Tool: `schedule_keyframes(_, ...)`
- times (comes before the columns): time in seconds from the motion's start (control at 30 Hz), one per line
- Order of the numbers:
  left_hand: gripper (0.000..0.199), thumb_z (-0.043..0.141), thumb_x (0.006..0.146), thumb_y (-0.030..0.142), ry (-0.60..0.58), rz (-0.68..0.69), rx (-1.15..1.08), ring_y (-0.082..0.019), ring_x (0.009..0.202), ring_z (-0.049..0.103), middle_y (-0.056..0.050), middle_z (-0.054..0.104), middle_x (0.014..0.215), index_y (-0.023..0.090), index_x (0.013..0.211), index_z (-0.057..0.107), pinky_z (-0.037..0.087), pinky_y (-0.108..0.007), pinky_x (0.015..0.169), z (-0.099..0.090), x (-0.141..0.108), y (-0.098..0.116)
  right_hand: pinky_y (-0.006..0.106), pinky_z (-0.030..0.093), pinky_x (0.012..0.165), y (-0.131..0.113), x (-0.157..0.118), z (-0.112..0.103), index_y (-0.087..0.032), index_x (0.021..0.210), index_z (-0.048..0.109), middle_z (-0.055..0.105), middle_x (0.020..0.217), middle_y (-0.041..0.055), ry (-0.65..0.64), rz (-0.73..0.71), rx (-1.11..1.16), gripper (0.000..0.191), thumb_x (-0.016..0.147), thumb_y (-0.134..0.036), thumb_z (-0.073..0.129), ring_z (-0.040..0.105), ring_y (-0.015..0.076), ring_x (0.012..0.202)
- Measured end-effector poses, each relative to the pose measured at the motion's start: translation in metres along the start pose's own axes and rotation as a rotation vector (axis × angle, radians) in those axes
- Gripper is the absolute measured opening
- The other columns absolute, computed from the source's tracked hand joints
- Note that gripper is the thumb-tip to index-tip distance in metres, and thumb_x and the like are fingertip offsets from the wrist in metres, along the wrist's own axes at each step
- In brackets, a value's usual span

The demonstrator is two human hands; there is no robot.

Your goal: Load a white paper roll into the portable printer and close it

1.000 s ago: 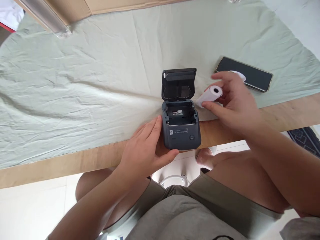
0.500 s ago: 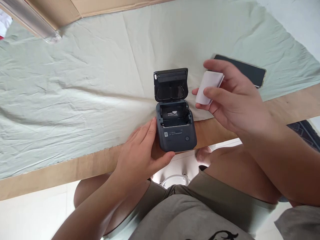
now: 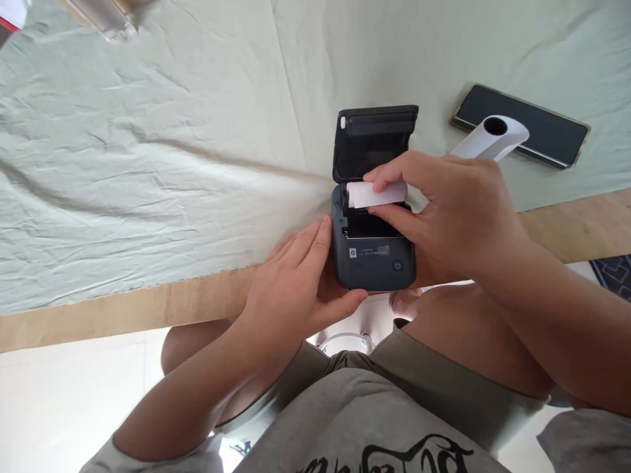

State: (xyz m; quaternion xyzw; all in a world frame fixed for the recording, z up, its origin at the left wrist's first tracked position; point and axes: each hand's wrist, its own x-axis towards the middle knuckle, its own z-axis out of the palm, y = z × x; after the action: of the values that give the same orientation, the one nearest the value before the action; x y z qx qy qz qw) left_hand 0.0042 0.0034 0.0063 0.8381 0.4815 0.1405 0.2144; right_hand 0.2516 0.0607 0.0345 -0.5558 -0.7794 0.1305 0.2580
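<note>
A small dark printer [image 3: 369, 263] sits at the table's front edge with its black lid [image 3: 375, 141] raised. My left hand [image 3: 296, 282] rests against the printer's left side, fingers and thumb spread apart. Between the thumb and fingers of my right hand [image 3: 453, 210] is a small white paper roll [image 3: 365, 195], partly inside the printer's upper compartment. Its right end is partly hidden by my fingers. Behind my right hand stands a larger white roll [image 3: 486, 139] with a dark hollow core, its lower part hidden by the hand.
A dark phone [image 3: 537, 125] lies on the pale green cloth [image 3: 197, 131] at the right, partly behind the larger roll. The cloth has wrinkles. A wooden edge [image 3: 148, 302] runs along the front. A clear plastic-like object [image 3: 111, 23] is at the top left.
My right hand has moved left and brought the small roll into the printer's compartment. The larger white roll now shows by the phone. The view has shifted.
</note>
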Motion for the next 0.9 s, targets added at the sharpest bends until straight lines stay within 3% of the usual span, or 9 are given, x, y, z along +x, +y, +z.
schedule_keyframes(0.1, 0.092, 0.062, 0.106, 0.07, 0.015, 0.003, 0.001, -0.041, 0.155, 0.065, -0.023, 0.062, 0.172, 0.008, 0.173, 0.046, 0.053, -0.056, 0.132, 0.002, 0.0, 0.0, 0.049, 0.063, 0.075, -0.001, 0.0, -0.003, -0.031, 0.09, 0.077, 0.086, 0.098, 0.0008, -0.064, 0.061, 0.101, 0.006, 0.092, -0.028, 0.072, 0.081, 0.0299, 0.089)
schedule_keyframes(0.2, 0.093, 0.062, 0.107, 0.071, 0.024, 0.02, -0.014, -0.041, 0.154, 0.065, -0.024, 0.063, 0.171, 0.005, 0.172, 0.047, 0.052, -0.056, 0.133, 0.003, 0.0, 0.001, 0.044, 0.063, 0.076, -0.003, -0.003, -0.006, -0.03, 0.084, 0.078, 0.086, 0.099, -0.0014, -0.079, 0.045, 0.181, 0.011, 0.091, -0.027, 0.071, 0.081, 0.026, 0.091)
schedule_keyframes(0.4, 0.089, 0.062, 0.107, 0.067, -0.016, -0.054, -0.129, -0.04, 0.16, 0.06, -0.022, 0.059, 0.175, 0.008, 0.172, 0.047, 0.052, -0.056, 0.133, -0.008, 0.001, 0.002, 0.039, 0.064, 0.081, -0.003, -0.018, -0.009, -0.029, 0.087, 0.075, 0.083, 0.095, -0.001, -0.013, -0.244, 0.216, 0.014, 0.098, -0.021, 0.071, 0.079, 0.0216, 0.092)
schedule_keyframes(0.5, 0.08, 0.055, 0.111, 0.063, 0.032, -0.086, -0.194, -0.039, 0.163, 0.057, -0.02, 0.06, 0.175, 0.01, 0.171, 0.05, 0.047, -0.059, 0.138, -0.017, 0.006, 0.005, 0.039, 0.064, 0.083, -0.001, -0.025, -0.007, -0.029, 0.088, 0.073, 0.081, 0.097, -0.0007, -0.01, -0.384, 0.238, 0.017, 0.101, -0.018, 0.071, 0.078, 0.0213, 0.094)
schedule_keyframes(0.6, 0.077, 0.05, 0.114, 0.061, 0.078, -0.099, -0.23, -0.04, 0.164, 0.056, -0.021, 0.061, 0.174, 0.008, 0.169, 0.05, 0.038, -0.063, 0.143, -0.019, 0.017, 0.009, 0.043, 0.062, 0.086, 0.002, -0.031, -0.005, -0.03, 0.09, 0.075, 0.078, 0.097, 0.0004, -0.013, -0.448, 0.211, 0.017, 0.104, -0.021, 0.071, 0.078, 0.0234, 0.098)
schedule_keyframes(0.67, 0.074, 0.051, 0.114, 0.059, 0.089, -0.08, -0.27, -0.039, 0.162, 0.059, -0.019, 0.063, 0.172, 0.01, 0.169, 0.05, 0.039, -0.063, 0.142, -0.016, 0.025, 0.01, 0.045, 0.061, 0.086, 0.005, -0.033, -0.005, -0.031, 0.093, 0.077, 0.077, 0.098, 0.0009, -0.017, -0.464, 0.209, 0.014, 0.105, -0.025, 0.072, 0.077, 0.0243, 0.099)
schedule_keyframes(0.8, 0.071, 0.059, 0.11, 0.055, 0.091, -0.069, -0.365, -0.038, 0.16, 0.061, -0.018, 0.063, 0.172, 0.016, 0.169, 0.048, 0.053, -0.057, 0.133, -0.002, 0.033, 0.006, 0.046, 0.062, 0.092, 0.016, -0.031, -0.006, -0.032, 0.1, 0.077, 0.075, 0.105, 0.0028, 0.071, -0.387, 0.27, 0.009, 0.107, -0.031, 0.071, 0.076, 0.0252, 0.104)
schedule_keyframes(0.83, 0.076, 0.061, 0.108, 0.058, 0.098, -0.093, -0.389, -0.039, 0.161, 0.06, -0.018, 0.06, 0.174, 0.016, 0.17, 0.045, 0.055, -0.058, 0.132, 0.001, 0.033, 0.004, 0.047, 0.063, 0.096, 0.021, -0.029, -0.006, -0.032, 0.106, 0.076, 0.075, 0.112, 0.0042, 0.135, -0.325, 0.28, 0.006, 0.106, -0.03, 0.071, 0.076, 0.0265, 0.112)
schedule_keyframes(0.9, 0.087, 0.065, 0.105, 0.061, 0.106, -0.128, -0.422, -0.041, 0.165, 0.056, -0.02, 0.055, 0.179, 0.017, 0.174, 0.037, 0.055, -0.061, 0.132, 0.006, 0.032, -0.001, 0.05, 0.062, 0.106, 0.031, -0.024, -0.003, -0.034, 0.125, 0.07, 0.072, 0.139, 0.0079, 0.21, -0.179, 0.302, 0.023, 0.103, -0.03, 0.072, 0.072, 0.0301, 0.135)
